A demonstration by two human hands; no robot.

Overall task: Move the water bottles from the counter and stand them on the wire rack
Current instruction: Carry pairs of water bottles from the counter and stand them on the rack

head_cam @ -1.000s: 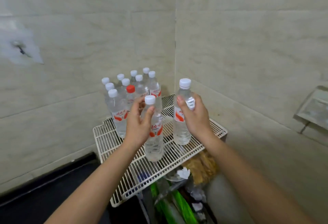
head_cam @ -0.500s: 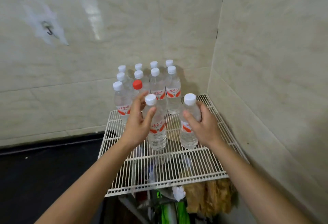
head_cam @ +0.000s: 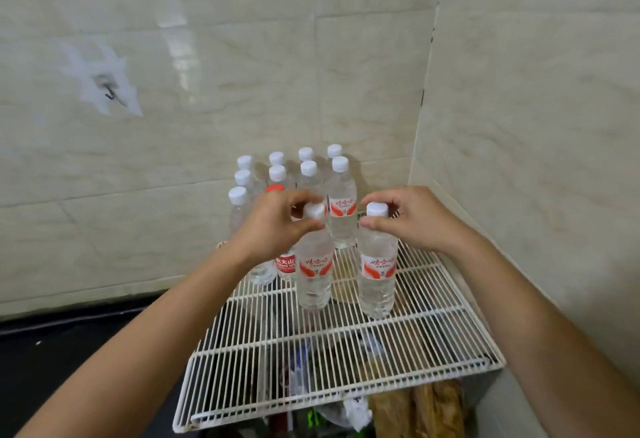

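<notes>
Two clear water bottles with red labels stand upright on the white wire rack (head_cam: 346,351), in front of several others. My left hand (head_cam: 277,226) pinches the neck and white cap of the left bottle (head_cam: 313,274). My right hand (head_cam: 412,219) pinches the neck of the right bottle (head_cam: 377,274) just under its white cap. Behind them a cluster of white-capped bottles (head_cam: 341,205) fills the rack's back corner, with one red-capped bottle (head_cam: 285,264) partly hidden by my left hand.
Tiled walls meet in a corner close behind and to the right of the rack. A dark counter (head_cam: 69,351) lies to the left. Under the rack sit bags and packets (head_cam: 415,406). The rack's front half is bare wire.
Both hands have slid up from the bottles' bodies to their necks and caps. The two bottles now stand on the rack. The view has moved closer.
</notes>
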